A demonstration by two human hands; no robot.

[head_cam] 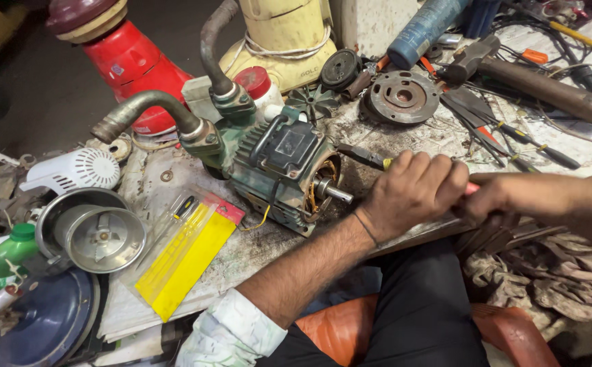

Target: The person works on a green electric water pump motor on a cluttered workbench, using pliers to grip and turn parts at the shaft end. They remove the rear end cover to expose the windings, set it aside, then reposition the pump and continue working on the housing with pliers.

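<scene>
While two hands (415,194) (507,197) grip one screwdriver (371,160), one green motor (279,166)

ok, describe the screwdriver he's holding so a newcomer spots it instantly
Start at the green pump motor at the middle of the bench, open end with its bare shaft facing right. Just right of it, the left hand wraps a screwdriver whose dark blade points toward the motor. Unlike the loose tools behind, it is the only one held.
</scene>
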